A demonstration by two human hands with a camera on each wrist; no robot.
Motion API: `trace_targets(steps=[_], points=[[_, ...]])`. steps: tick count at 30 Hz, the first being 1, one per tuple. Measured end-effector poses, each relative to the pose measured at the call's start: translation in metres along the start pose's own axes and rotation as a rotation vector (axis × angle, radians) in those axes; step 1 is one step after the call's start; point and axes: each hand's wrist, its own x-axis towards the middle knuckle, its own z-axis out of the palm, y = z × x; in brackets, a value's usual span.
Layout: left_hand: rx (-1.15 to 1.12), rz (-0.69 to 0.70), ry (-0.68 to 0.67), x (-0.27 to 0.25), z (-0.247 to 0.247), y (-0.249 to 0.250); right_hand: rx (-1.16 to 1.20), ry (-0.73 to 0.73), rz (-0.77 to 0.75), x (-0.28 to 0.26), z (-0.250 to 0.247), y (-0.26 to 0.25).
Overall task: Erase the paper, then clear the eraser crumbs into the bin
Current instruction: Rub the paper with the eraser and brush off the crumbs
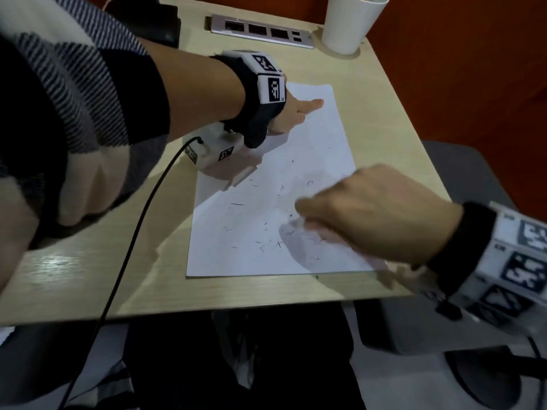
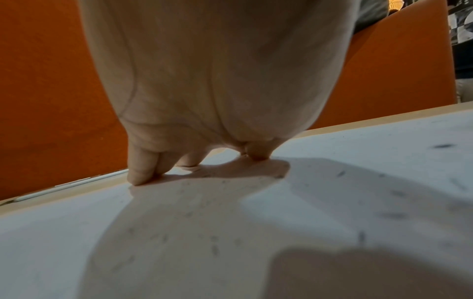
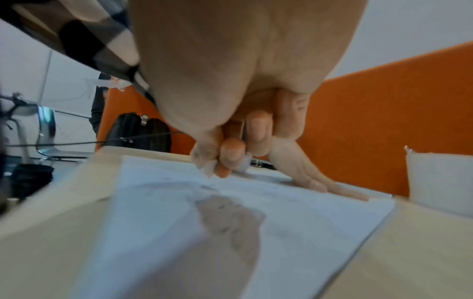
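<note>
Item: paper (image 1: 275,202), 1 sheet, flat on the desk (image 1: 88,276), long axis running away from the person. Right hand (image 1: 376,208), over the near right part of the sheet, fingers curled round a small white eraser (image 3: 243,163) with its tip at the surface. Left hand (image 1: 296,113), at the far left corner, fingertips (image 2: 138,176) straight and pressing the sheet down, holding nothing. Crumbs (image 1: 266,232) lie just left of the eraser (right hand nearer). White bin (image 1: 349,22) at the far right desk corner.

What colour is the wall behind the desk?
Orange. The wall shows best in the left wrist view.
</note>
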Motion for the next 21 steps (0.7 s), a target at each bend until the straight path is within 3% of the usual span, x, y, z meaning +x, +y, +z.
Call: trace_targets(steps=[2,5,13,18,21], points=[[0.021,0.007,-0.015,0.003,0.002,0.001,-0.096,0.052,0.044,0.014,-0.004,0.007],[0.000,-0.039,-0.005,0.003,0.001,0.001,-0.100,-0.001,0.047,0.024,0.002,0.002],[-0.068,-0.072,0.047,0.001,0.005,-0.002,0.116,-0.099,-0.169,-0.014,0.009,-0.015],[-0.078,-0.074,0.080,-0.009,0.004,0.000,0.437,0.075,0.071,-0.005,0.010,0.016],[-0.142,-0.059,0.100,-0.021,0.000,0.002,0.658,0.065,0.174,-0.006,0.022,0.027]])
